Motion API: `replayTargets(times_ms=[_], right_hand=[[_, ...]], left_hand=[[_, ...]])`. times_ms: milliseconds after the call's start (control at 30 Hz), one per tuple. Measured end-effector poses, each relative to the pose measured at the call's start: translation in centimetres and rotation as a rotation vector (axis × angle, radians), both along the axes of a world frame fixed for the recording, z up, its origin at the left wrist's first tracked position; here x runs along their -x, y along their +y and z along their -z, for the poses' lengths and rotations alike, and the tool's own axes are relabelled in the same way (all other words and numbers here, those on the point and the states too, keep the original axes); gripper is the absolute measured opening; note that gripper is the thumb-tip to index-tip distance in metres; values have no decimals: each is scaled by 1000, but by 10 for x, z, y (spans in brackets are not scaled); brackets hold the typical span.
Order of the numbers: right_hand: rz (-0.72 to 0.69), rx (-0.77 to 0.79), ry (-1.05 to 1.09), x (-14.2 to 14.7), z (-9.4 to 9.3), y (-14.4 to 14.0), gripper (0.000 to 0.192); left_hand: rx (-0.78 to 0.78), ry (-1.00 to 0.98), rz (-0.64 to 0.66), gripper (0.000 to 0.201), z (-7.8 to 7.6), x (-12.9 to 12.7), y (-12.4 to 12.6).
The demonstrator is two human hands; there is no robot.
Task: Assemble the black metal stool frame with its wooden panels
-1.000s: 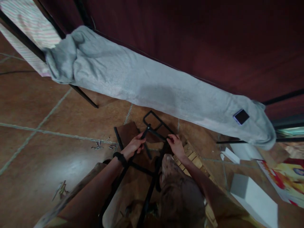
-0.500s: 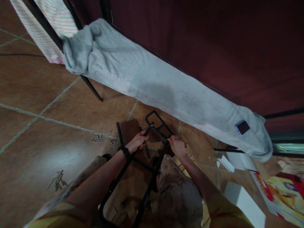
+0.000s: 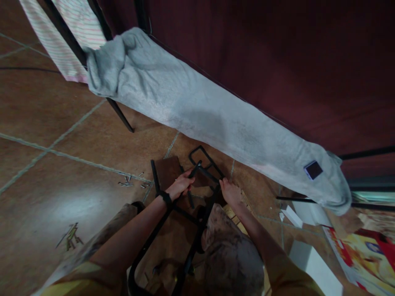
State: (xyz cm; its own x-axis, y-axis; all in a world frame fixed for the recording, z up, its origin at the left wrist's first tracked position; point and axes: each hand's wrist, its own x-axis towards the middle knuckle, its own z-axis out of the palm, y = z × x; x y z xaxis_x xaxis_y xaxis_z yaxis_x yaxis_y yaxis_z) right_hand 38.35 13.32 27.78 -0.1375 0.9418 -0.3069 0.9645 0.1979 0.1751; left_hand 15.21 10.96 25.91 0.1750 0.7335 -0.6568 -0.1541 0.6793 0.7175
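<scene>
Between my legs stands a black metal tube frame, with long side tubes joined by crossbars. My left hand, a black band on its wrist, is closed round the left tube just below its upper corner. On the right, my right hand grips the other tube near its top end, with thumb and fingers against the metal. A small bright spot, perhaps a screw, shows at the left corner. Beyond the hands lie a brown panel and a smaller black loop-shaped frame on the floor.
Several loose screws lie on the tiled floor at left, with brass-coloured pieces nearer me. A long grey cloth-covered board crosses ahead, carrying a phone. At right are a white box and a colourful carton.
The view has shifted slightly. Both hands keep their hold on the black frame, with hardly any movement of the frame itself.
</scene>
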Motion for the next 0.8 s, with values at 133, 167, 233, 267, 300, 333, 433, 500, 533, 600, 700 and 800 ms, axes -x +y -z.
replayTargets(times_ms=[133, 167, 233, 267, 300, 333, 433, 500, 533, 600, 700, 800], right_hand=[[-34, 19, 75, 1, 3, 0, 24], [-40, 37, 83, 0, 4, 1, 22], [-34, 60, 58, 0, 5, 2, 24], [-31, 60, 37, 0, 5, 2, 27], [-30, 56, 19, -1, 4, 2, 31], [-29, 50, 4, -1, 3, 1, 35], [5, -1, 5, 3, -1, 1, 42], [-6, -59, 94, 12, -6, 5, 39], [-49, -76, 176, 19, -8, 9, 37], [-193, -60, 362, 36, -11, 18, 36], [-380, 15, 458, 62, -12, 35, 37], [-436, 52, 345, 77, -10, 48, 35]], left_hand=[[-10, 10, -6, 58, 3, 0, 1], [-20, 11, -2, 58, 4, 0, 1], [-40, 11, 17, 58, 6, 0, 0], [-48, 12, 29, 58, 6, 0, 0], [-52, 14, 36, 58, 6, 0, 0], [-54, 18, 39, 58, 6, 0, -1], [-45, 35, 38, 59, 4, -1, -2], [-28, 52, 35, 58, 3, -2, -2], [-27, 59, 36, 57, 2, -2, -2], [-48, 62, 38, 56, 3, -3, -3], [-97, 57, 47, 57, 5, -4, -3], [-111, 51, 41, 55, 5, -4, -3]])
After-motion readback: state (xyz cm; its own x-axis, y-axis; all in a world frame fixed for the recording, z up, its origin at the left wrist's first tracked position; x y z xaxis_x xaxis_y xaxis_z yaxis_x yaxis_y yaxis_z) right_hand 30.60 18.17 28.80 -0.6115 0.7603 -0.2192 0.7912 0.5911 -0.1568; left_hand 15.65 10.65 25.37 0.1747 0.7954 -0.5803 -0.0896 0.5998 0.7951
